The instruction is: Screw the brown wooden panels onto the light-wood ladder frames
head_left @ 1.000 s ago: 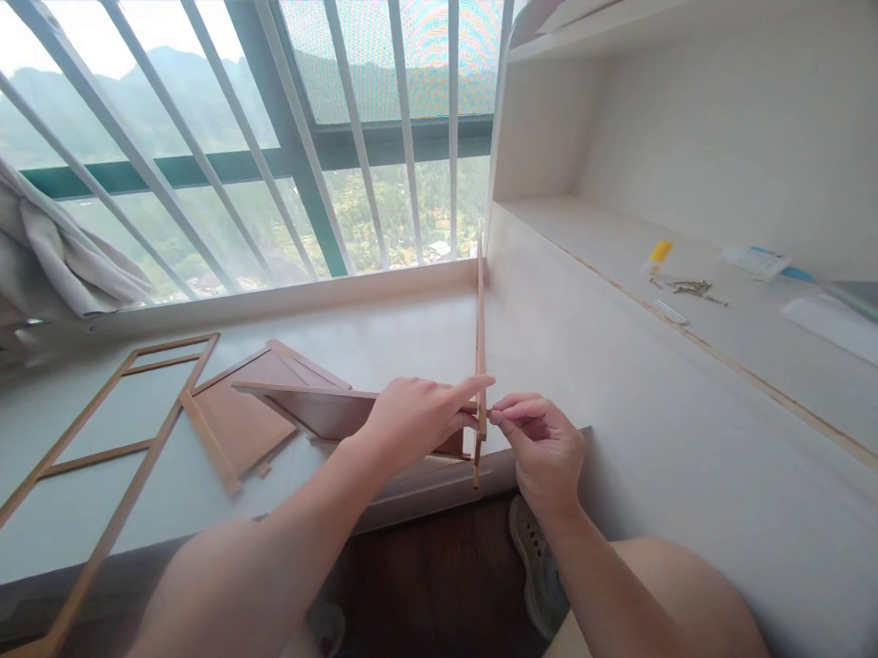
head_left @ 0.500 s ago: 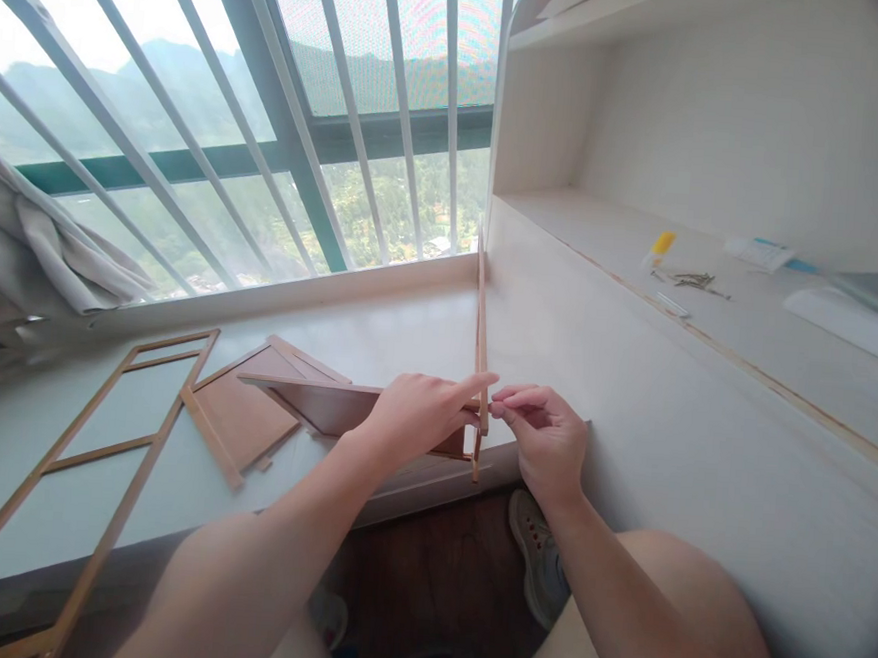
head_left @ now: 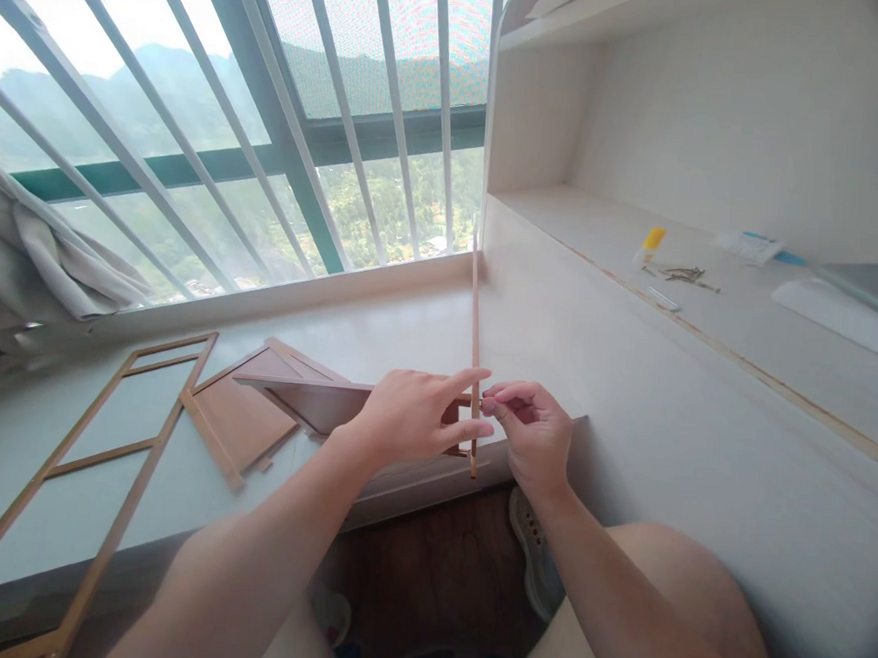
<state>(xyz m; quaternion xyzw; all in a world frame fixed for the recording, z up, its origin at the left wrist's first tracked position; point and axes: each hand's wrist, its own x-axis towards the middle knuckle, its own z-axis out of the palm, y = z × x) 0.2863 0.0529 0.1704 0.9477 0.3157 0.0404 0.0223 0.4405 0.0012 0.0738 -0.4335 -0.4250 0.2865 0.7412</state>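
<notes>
My left hand (head_left: 410,412) grips a wooden frame piece near its end, with thumb and forefinger reaching to either side of a narrow upright wooden strip (head_left: 476,332). A brown wooden panel (head_left: 306,400) extends leftward from behind that hand. On the strip's right side, my right hand (head_left: 533,431) is closed in a pinch, fingertips against or very near the wood. Whatever the pinch holds is too small and covered to name. Left of the hands, a second brown panel (head_left: 245,411) lies on the white ledge (head_left: 401,326).
A long open wooden frame (head_left: 103,456) lies at the left. On the white shelf (head_left: 604,225) at right are several screws (head_left: 687,275), a yellow-capped bottle (head_left: 651,244) and a plastic packet (head_left: 749,246). A barred window (head_left: 333,131) stands behind the ledge; a grey curtain (head_left: 31,240) hangs left.
The left thumb has come forward into sight and the fingers have spread across the upright strip. My right hand has shifted slightly left, still pinching beside the strip.
</notes>
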